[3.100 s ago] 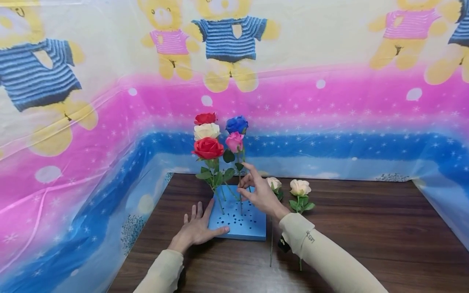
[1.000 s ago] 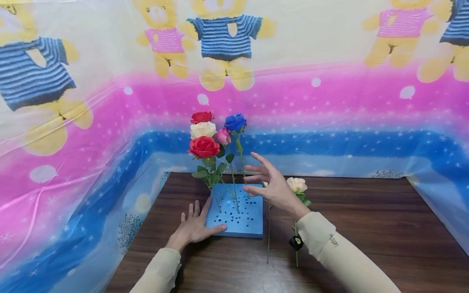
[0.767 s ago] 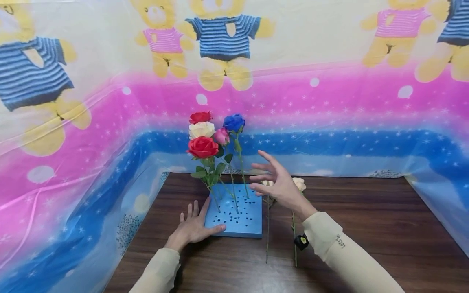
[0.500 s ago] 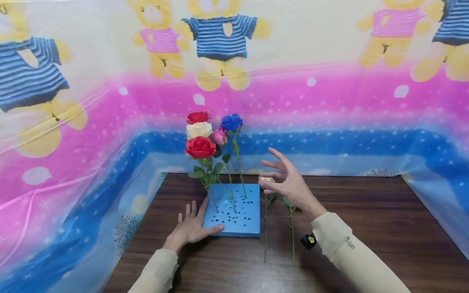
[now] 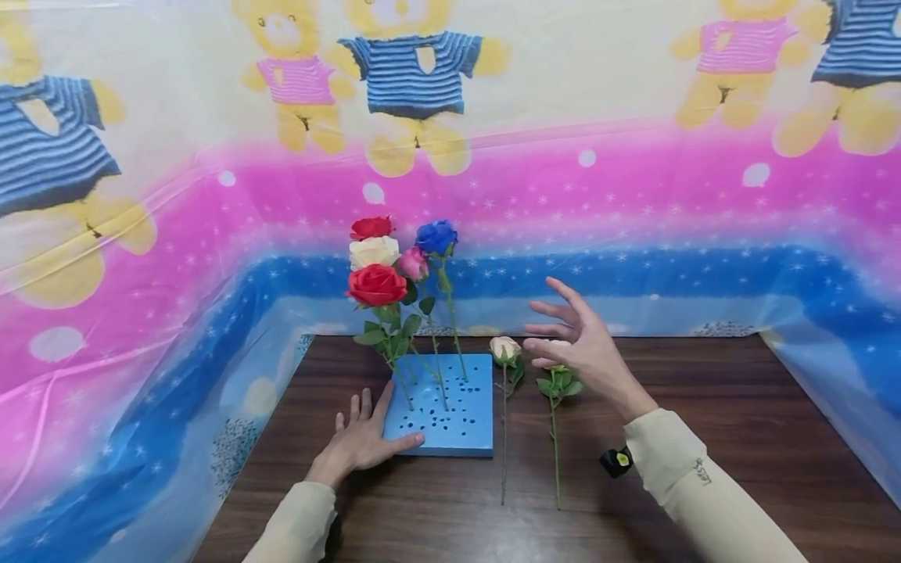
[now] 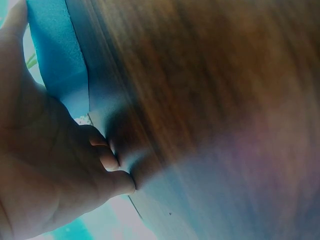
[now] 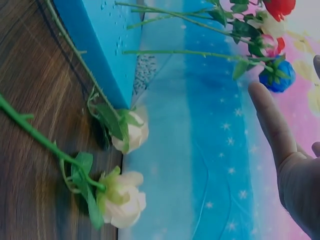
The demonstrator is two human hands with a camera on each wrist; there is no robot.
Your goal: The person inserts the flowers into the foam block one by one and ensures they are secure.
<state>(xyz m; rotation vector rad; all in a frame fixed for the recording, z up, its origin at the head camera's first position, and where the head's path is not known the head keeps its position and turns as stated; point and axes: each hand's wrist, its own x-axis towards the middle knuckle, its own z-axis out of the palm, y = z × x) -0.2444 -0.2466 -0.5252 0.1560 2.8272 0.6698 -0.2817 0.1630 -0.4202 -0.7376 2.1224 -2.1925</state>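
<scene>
My left hand (image 5: pixel 360 439) rests against a blue foam block (image 5: pixel 468 442) full of small holes, its thumb over the front left corner and its fingers spread along the left side. Several artificial roses stand in the block: a front red rose (image 5: pixel 376 285), a white rose (image 5: pixel 374 252), a rear red rose (image 5: pixel 371 227), a pink rose (image 5: pixel 414 264) and a blue rose (image 5: pixel 436 236). My right hand (image 5: pixel 594 356) hovers with fingers apart, holding nothing. Below it lie two cream roses, the left rose (image 5: pixel 504 350) and the right rose (image 7: pixel 122 202), whose bloom the hand partly hides in the head view.
The roses lie on a dark wood table (image 5: pixel 711 438), stems toward me, right of the block. A small black object (image 5: pixel 617 462) with a yellow mark shows by my right sleeve (image 5: pixel 676 453). A printed bear cloth (image 5: pixel 535 188) hangs behind the table.
My right hand has let go of the pink rose's stem and moved right, away from the block. The pink rose now leans left of the blue one. My left hand stays at the block.
</scene>
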